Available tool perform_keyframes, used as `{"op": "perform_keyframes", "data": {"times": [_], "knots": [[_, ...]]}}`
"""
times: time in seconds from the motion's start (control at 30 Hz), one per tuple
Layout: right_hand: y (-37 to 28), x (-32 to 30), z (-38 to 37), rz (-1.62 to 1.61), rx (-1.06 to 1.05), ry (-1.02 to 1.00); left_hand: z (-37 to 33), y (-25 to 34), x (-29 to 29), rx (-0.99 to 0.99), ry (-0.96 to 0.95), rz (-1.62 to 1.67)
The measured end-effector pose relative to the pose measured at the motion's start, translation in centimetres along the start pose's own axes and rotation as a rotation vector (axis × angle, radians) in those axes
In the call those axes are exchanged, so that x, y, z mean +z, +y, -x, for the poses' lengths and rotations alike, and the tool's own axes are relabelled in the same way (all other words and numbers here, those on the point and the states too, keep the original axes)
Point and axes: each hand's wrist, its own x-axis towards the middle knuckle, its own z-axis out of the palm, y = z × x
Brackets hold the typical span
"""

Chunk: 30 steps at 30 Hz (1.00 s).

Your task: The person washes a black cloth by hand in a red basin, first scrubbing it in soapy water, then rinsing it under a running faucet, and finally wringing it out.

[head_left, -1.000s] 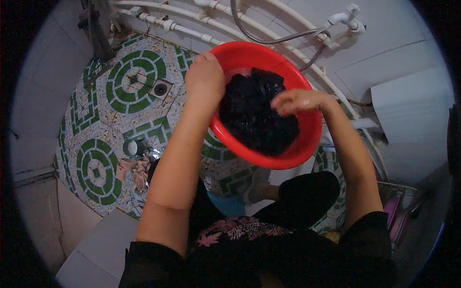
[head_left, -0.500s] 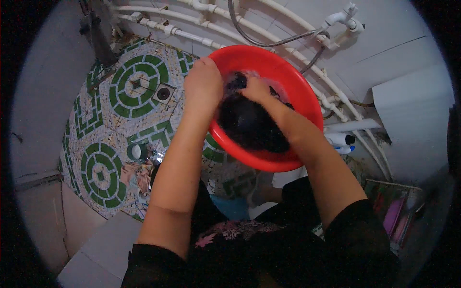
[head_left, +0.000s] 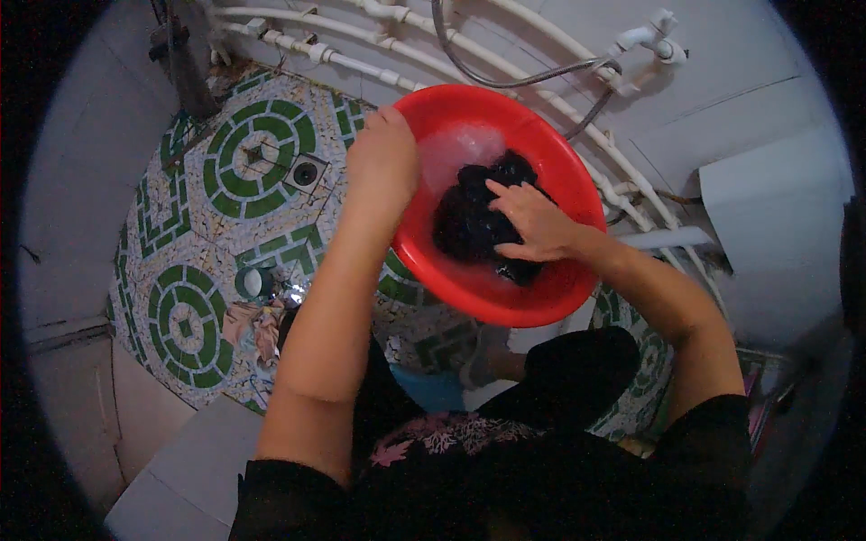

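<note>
A red plastic basin [head_left: 564,162] holds sudsy, pinkish water [head_left: 451,153] and a bunched, wet black garment [head_left: 465,216]. My left hand [head_left: 383,153] is closed on the basin's left rim; its fingertips are partly hidden. Over the garment lies my right hand [head_left: 534,222], palm down, with its fingers apart and touching the dark cloth. The garment's exact kind cannot be made out.
White pipes [head_left: 352,65] and a flexible metal hose [head_left: 541,79] run along the wall behind the basin, up to a tap [head_left: 663,41]. A floor drain [head_left: 307,171] lies on the patterned tiles. Crumpled cloths [head_left: 257,329] and a small cup [head_left: 254,283] are at lower left.
My right hand has moved right and nearer, its fingers now spread. The black garment has shifted right and gathered into a smaller heap, baring sudsy water. My left hand stays on the rim.
</note>
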Motion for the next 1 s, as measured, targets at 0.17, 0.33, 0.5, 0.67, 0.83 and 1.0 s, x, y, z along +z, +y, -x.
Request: {"op": "perform_keyframes", "data": {"times": [0.17,0.33,0.5,0.67,0.83,1.0], "knots": [[0.8,4.6,-6.9,0.16,0.328,0.054,0.3,0.2,-0.7,0.018,-0.008,0.001],[4.9,7.0,-12.4,-0.18,0.511,0.295,0.3,0.4,-0.7,0.033,-0.008,-0.051],[9.2,8.3,-13.5,-0.284,0.747,0.479,0.2,1.0,-1.0,0.033,-0.014,-0.017],[6.4,1.0,-10.8,-1.318,0.617,0.645,0.4,0.1,-0.9,0.03,-0.007,0.125],[4.3,-5.8,-2.7,-0.783,0.199,0.293,-0.1,-0.3,-0.1,-0.009,-0.019,0.107],[1.4,-3.2,1.6,-0.366,0.123,-0.028,0.0,0.1,-0.5,0.001,-0.034,0.09]]}}
